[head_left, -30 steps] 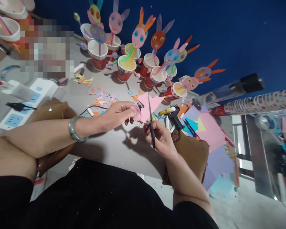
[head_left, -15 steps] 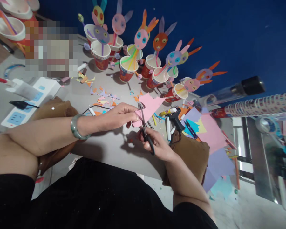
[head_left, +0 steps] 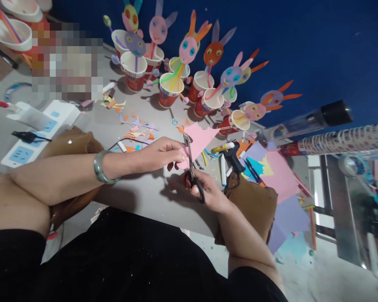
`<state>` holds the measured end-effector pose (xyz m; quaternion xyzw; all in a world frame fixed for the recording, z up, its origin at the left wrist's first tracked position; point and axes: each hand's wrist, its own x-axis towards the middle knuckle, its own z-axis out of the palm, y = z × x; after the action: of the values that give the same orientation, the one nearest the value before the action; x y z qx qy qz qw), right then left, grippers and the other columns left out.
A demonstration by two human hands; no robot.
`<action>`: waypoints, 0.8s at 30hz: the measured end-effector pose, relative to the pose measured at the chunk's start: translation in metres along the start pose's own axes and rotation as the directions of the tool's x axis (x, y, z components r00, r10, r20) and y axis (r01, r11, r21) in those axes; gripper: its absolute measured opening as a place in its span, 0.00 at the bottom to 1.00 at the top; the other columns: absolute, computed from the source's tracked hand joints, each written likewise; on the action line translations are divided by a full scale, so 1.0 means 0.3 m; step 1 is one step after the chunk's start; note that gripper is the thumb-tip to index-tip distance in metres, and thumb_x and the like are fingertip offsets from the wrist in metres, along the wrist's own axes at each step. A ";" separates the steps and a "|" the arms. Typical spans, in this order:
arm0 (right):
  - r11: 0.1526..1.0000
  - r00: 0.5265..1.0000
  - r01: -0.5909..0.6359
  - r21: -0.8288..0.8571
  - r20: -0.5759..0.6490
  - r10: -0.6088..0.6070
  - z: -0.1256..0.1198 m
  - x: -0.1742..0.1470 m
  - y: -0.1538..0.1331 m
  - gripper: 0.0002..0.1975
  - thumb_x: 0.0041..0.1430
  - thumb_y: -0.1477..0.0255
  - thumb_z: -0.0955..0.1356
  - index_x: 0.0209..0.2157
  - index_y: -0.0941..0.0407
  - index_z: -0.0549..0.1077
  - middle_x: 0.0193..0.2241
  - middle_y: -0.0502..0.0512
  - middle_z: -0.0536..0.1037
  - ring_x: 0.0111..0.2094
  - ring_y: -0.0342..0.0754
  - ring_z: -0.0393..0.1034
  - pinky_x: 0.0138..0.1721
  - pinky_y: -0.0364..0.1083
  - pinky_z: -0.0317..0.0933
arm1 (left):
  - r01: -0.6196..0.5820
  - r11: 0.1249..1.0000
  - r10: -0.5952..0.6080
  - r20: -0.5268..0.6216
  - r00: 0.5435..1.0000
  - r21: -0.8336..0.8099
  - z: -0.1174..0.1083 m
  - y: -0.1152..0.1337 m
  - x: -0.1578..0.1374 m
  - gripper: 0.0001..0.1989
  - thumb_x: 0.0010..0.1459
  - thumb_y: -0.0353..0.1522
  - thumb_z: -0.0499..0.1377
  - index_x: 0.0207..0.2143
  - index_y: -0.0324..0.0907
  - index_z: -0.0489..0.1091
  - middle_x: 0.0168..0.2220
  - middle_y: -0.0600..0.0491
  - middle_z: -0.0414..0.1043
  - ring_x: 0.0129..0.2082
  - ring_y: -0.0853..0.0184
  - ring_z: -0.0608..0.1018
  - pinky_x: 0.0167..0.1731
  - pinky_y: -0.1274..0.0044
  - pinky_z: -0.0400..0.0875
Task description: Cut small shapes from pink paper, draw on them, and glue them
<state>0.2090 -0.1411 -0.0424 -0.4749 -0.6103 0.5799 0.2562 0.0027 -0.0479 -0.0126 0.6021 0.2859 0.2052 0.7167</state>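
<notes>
My left hand pinches a piece of pink paper between thumb and fingers, above the table. The paper has a jagged, cut upper edge, and a rounded part of it sticks out under my thumb. My right hand is wrapped round the black handles of a pair of scissors. Their blades point away from me and lie across the pink paper, close to my left fingertips. On my left wrist sits a green bangle.
Paper cups with rabbit-faced spoons line the back. Paper scraps lie beyond my left hand. To the right are a black glue gun, markers, coloured sheets and a stack of cups. A power strip lies left.
My hands, the scissors and the pink paper have hardly moved. The scissor blades look slightly further apart. The whole view has shifted a little.
</notes>
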 end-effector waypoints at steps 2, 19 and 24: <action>1.000 1.000 0.005 0.008 0.004 -0.005 0.000 0.000 0.001 0.33 0.54 0.36 0.66 0.28 0.55 0.65 0.26 0.48 0.68 0.27 0.42 0.57 0.30 0.44 0.53 | 0.002 1.000 -0.002 0.002 1.000 0.004 0.000 0.001 -0.001 0.09 0.51 0.31 0.56 0.22 0.41 0.73 0.23 0.56 0.72 0.25 0.73 0.72 0.27 0.80 0.67; 0.997 1.000 -0.016 0.072 0.001 0.016 0.002 0.000 0.004 0.33 0.52 0.37 0.68 0.26 0.55 0.65 0.25 0.48 0.68 0.27 0.42 0.56 0.30 0.44 0.53 | -0.019 1.000 0.019 0.033 0.999 -0.001 -0.001 0.004 -0.004 0.10 0.54 0.31 0.54 0.22 0.41 0.71 0.24 0.56 0.71 0.25 0.73 0.72 0.28 0.79 0.67; 0.997 1.000 -0.021 0.075 0.002 0.021 0.000 -0.003 0.009 0.33 0.52 0.37 0.68 0.26 0.55 0.65 0.25 0.48 0.67 0.27 0.42 0.57 0.29 0.44 0.52 | -0.023 1.000 0.023 0.025 0.999 -0.001 -0.002 0.007 -0.004 0.10 0.54 0.30 0.54 0.22 0.41 0.72 0.23 0.57 0.71 0.25 0.73 0.71 0.28 0.80 0.66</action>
<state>0.2101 -0.1421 -0.0448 -0.4710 -0.5831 0.6055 0.2673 0.0014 -0.0479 -0.0104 0.6076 0.2697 0.2061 0.7181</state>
